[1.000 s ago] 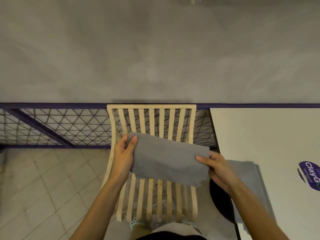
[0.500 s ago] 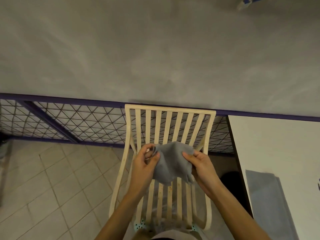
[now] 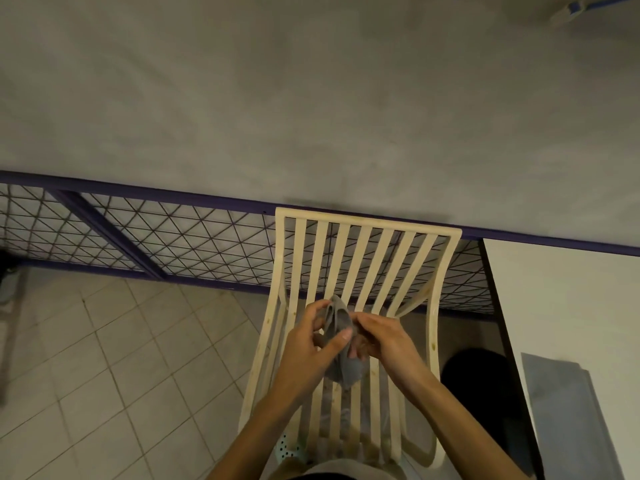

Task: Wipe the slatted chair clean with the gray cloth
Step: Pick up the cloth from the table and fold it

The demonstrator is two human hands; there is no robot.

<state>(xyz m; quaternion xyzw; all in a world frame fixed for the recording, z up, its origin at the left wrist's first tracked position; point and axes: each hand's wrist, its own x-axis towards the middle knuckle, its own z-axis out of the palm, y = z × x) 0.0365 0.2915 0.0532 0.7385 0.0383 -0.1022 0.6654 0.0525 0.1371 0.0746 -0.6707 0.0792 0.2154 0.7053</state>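
Both hands gripped the gray cloth (image 3: 341, 355), bunched between them above the seat of the slatted chair (image 3: 363, 258): left hand (image 3: 308, 348) with thumb and fingers curled round it, right hand (image 3: 384, 337) pinching its other side. A second folded cloth (image 3: 568, 410) lay on the white counter (image 3: 561, 289) at right.

A folded gray cloth (image 3: 568, 414) lies on the white bench (image 3: 568, 299); the cream slatted chair (image 3: 360, 265) stands on the beige tiled floor (image 3: 114, 368).
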